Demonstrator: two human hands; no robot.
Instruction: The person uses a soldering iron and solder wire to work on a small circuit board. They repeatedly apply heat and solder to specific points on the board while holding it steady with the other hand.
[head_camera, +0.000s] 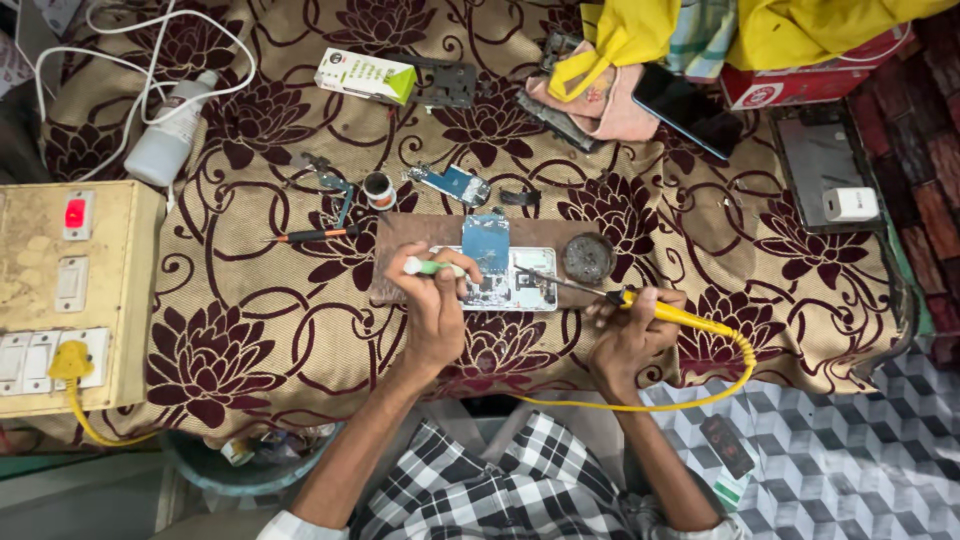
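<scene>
Yellow soldering iron sits clamped in the right hand at frame centre; the left hand grips a green-tipped tool over the opened phone.

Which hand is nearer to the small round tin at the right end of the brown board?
The right hand. It is just below the round tin, holding the yellow soldering iron. The left hand is farther left, over the opened phone.

Woven matt tablecloth; glossy yellow plastic soldering iron; worn wooden board.
</scene>
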